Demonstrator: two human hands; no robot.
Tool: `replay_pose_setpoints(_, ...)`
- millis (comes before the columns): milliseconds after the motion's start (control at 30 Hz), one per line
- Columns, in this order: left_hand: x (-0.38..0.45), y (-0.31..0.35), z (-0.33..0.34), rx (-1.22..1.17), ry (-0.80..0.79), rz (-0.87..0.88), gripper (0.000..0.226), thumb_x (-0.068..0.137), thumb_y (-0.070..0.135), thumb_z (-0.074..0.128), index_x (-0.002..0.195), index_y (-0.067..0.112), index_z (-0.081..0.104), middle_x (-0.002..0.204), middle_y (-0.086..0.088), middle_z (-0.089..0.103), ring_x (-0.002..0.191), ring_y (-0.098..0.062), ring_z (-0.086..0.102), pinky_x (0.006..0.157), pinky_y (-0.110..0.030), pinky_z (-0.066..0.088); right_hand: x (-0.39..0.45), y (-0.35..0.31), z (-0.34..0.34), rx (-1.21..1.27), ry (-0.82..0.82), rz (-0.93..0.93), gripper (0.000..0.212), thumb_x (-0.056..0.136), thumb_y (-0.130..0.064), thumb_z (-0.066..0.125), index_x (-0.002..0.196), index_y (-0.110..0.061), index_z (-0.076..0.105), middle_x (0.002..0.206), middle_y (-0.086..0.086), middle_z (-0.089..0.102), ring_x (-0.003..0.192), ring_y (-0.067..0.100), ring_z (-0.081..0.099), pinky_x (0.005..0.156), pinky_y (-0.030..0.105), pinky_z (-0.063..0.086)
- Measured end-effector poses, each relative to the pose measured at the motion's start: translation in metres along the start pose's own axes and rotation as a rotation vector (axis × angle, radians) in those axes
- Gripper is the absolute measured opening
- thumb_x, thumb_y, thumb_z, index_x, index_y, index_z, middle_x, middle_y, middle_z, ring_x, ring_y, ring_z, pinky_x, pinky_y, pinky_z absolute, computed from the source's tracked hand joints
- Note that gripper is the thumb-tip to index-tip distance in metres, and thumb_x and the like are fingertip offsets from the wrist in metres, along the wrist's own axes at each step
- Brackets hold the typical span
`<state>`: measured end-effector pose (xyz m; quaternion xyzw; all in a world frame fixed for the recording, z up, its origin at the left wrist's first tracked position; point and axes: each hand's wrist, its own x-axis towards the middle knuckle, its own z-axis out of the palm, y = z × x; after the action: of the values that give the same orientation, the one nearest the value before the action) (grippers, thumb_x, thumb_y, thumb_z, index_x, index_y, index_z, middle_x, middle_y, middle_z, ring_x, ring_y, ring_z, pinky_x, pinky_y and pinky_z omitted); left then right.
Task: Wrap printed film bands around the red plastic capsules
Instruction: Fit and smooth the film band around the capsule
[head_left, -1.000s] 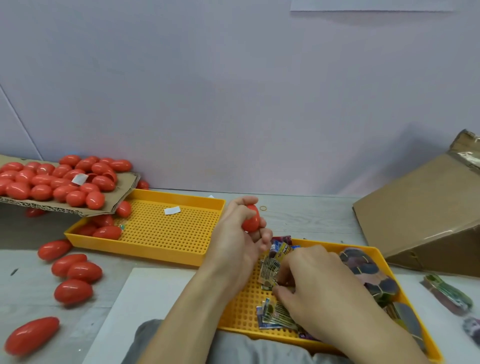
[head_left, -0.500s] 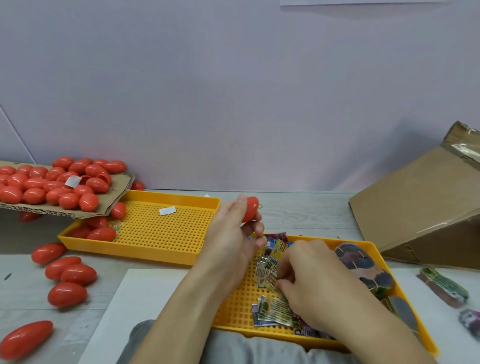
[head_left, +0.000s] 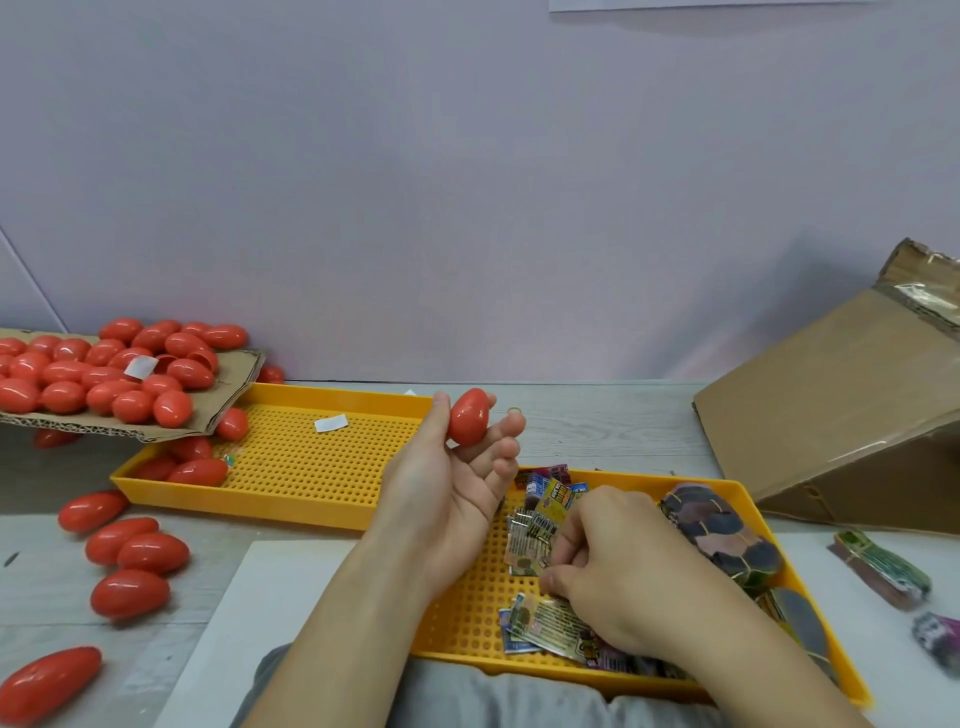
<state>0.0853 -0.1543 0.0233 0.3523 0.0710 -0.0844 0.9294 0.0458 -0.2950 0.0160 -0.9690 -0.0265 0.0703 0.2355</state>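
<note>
My left hand (head_left: 457, 478) is raised palm up and holds one red capsule (head_left: 468, 417) upright between thumb and fingertips, above the gap between the two trays. My right hand (head_left: 618, 566) lies in the near yellow tray (head_left: 467, 618), its fingers curled and pinching a printed film band (head_left: 527, 540) from the loose pile of bands (head_left: 545, 623). A stack of dark printed bands (head_left: 722, 535) lies along the tray's right side.
A far yellow tray (head_left: 311, 467) holds a few red capsules at its left end. A cardboard sheet (head_left: 228, 400) heaped with several capsules overhangs it. Loose capsules (head_left: 135, 551) lie on the table at left. A cardboard box (head_left: 841, 415) stands at right, with band bundles (head_left: 883, 569) beside it.
My left hand has turned palm up and lifted the capsule higher, its fingers spreading. My right hand has stayed in the tray working at the bands.
</note>
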Motion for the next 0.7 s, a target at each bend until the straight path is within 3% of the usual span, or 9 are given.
replay_pose_setpoints(100, 0.000, -0.001, 0.000, 0.048, 0.010, 0.019, 0.040, 0.104, 0.037, 0.042, 0.112, 0.001, 0.058, 0.075, -0.018, 0.070, 0.050, -0.016, 0.061, 0.045, -0.020, 0.051, 0.002, 0.003, -0.002, 0.031, 0.008, -0.017, 0.015, 0.087, -0.024, 0.072, 0.073, -0.023, 0.066, 0.073, -0.012, 0.062, 0.064, 0.000, 0.056, 0.050, 0.012, 0.037)
replay_pose_setpoints(167, 0.000, -0.001, 0.000, 0.075, 0.011, 0.028, 0.040, 0.103, 0.037, 0.043, 0.112, 0.001, 0.058, 0.075, -0.018, 0.071, 0.050, -0.016, 0.062, 0.045, -0.021, 0.052, 0.002, 0.006, -0.009, 0.102, 0.023, -0.010, 0.010, 0.089, -0.026, 0.070, 0.087, -0.030, 0.061, 0.079, -0.010, 0.063, 0.070, 0.002, 0.058, 0.055, 0.013, 0.039)
replay_pose_setpoints(267, 0.000, -0.003, 0.001, 0.131, 0.026, 0.047, 0.041, 0.103, 0.038, 0.044, 0.116, 0.001, 0.057, 0.074, -0.018, 0.072, 0.050, -0.016, 0.063, 0.046, -0.021, 0.053, 0.000, 0.010, -0.019, 0.135, 0.045, -0.014, 0.014, 0.088, -0.034, 0.069, 0.099, -0.032, 0.061, 0.078, -0.010, 0.065, 0.068, 0.003, 0.062, 0.060, 0.021, 0.050)
replay_pose_setpoints(367, 0.001, -0.005, 0.001, 0.183, 0.035, 0.061, 0.043, 0.103, 0.037, 0.043, 0.121, 0.001, 0.055, 0.075, -0.019, 0.072, 0.050, -0.017, 0.064, 0.047, -0.022, 0.054, -0.005, 0.001, -0.015, -0.023, -0.008, 0.008, 0.037, 0.074, -0.051, 0.079, 0.099, -0.030, 0.063, 0.089, -0.011, 0.060, 0.078, 0.004, 0.059, 0.061, 0.021, 0.046)
replay_pose_setpoints(533, 0.004, -0.008, 0.001, 0.223, 0.039, 0.083, 0.044, 0.103, 0.036, 0.043, 0.123, -0.002, 0.053, 0.073, -0.018, 0.072, 0.049, -0.018, 0.063, 0.048, -0.023, 0.054, -0.005, -0.003, -0.005, -0.091, 0.013, 0.023, 0.011, 0.084, -0.026, 0.075, 0.091, -0.025, 0.066, 0.089, -0.007, 0.065, 0.080, 0.009, 0.063, 0.063, 0.021, 0.051)
replay_pose_setpoints(700, 0.004, -0.008, 0.001, 0.240, 0.031, 0.095, 0.042, 0.104, 0.036, 0.043, 0.120, -0.001, 0.054, 0.072, -0.017, 0.072, 0.049, -0.017, 0.062, 0.050, -0.024, 0.053, -0.003, 0.003, -0.009, -0.124, 0.062, 0.034, 0.022, 0.081, -0.028, 0.078, 0.099, -0.027, 0.067, 0.095, -0.007, 0.065, 0.087, 0.013, 0.063, 0.068, 0.027, 0.054)
